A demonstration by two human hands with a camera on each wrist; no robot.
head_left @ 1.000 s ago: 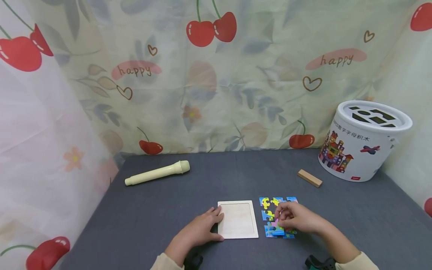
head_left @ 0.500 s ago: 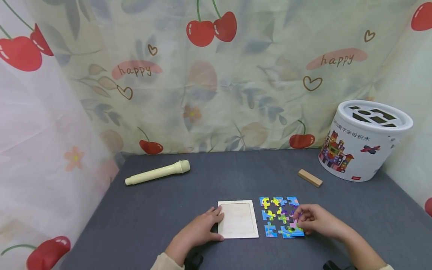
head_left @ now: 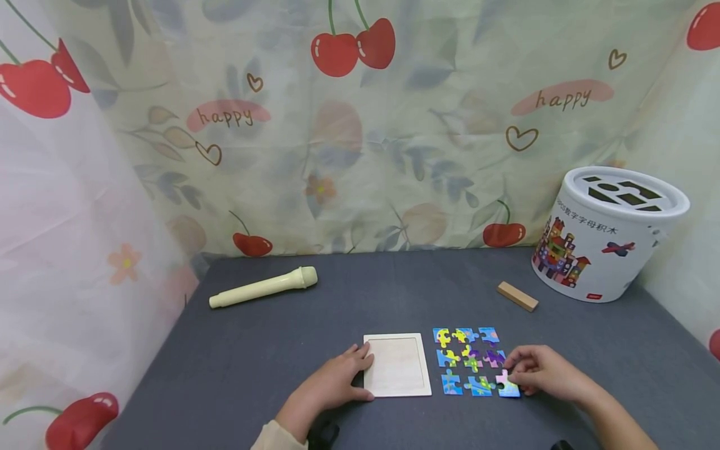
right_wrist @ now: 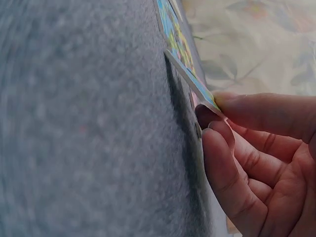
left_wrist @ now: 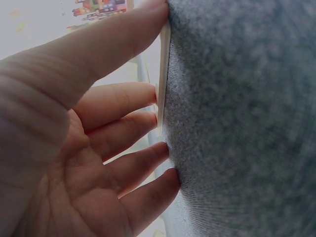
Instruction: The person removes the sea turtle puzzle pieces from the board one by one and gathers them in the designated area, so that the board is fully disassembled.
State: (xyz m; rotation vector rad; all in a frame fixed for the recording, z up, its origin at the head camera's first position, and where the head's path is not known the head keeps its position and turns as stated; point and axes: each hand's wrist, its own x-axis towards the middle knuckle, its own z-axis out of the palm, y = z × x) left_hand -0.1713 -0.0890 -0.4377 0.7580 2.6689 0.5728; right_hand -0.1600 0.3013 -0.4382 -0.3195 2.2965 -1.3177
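Observation:
My right hand pinches the bottom-right jigsaw piece between thumb and fingers. In the right wrist view that piece is tilted, one edge raised off the dark cloth. The other jigsaw pieces, blue, yellow and purple, lie in loose rows with small gaps, just left of the right hand. A square pale wooden puzzle tray with a raised rim lies left of them. My left hand rests against the tray's left side, fingers spread and nearly straight; in the left wrist view its thumb and fingertips touch the rim.
A cream toy microphone lies at the back left. Behind the pieces is a small wooden block. A white bucket with a shape-hole lid stands at the back right, near the patterned curtain.
My right hand has carried the pinched jigsaw piece rightward, from over the bottom middle pieces to the right end of the bottom row. The left hand has stayed at the tray.

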